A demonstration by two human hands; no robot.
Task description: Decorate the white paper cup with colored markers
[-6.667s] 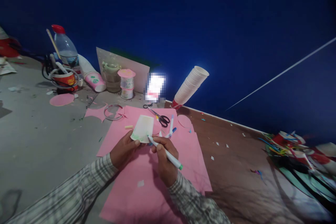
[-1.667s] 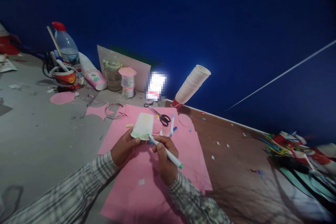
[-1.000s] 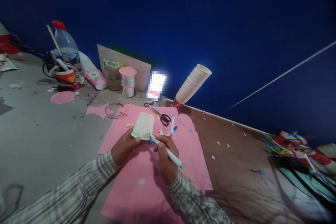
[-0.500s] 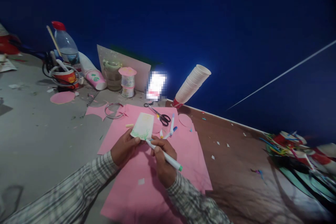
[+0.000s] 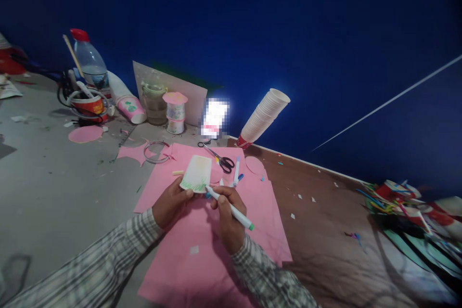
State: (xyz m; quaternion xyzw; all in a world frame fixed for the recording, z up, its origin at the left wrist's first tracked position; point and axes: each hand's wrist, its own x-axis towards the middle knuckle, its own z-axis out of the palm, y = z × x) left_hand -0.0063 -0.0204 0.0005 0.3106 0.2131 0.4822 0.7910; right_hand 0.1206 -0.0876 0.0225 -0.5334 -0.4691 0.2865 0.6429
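Between the thumb and fingers of my left hand (image 5: 172, 204) is a white paper cup (image 5: 197, 171), tilted, its wider end toward the top right-hand side unclear. Green strokes run along its near edge. My right hand (image 5: 230, 214) grips a white marker (image 5: 233, 211) with a green end, its tip touching the cup's near right corner. Under both hands lie pink sheets (image 5: 173, 260). Just beyond the cup are black-handled scissors (image 5: 223, 161) and a white marker with a blue end (image 5: 236, 171).
A lit phone (image 5: 215, 116) stands behind the sheets, beside a tall stack of paper cups (image 5: 265, 115). Further left are a small decorated cup piece (image 5: 175, 113), a glass jar (image 5: 154, 103), a bottle (image 5: 90, 60) and a grey tape ring (image 5: 157, 152). Craft scraps lie at right.
My right hand and the marker have moved slightly right and up along the cup's near edge. More green strokes show near the right corner. My left hand holds the cup almost unmoved.
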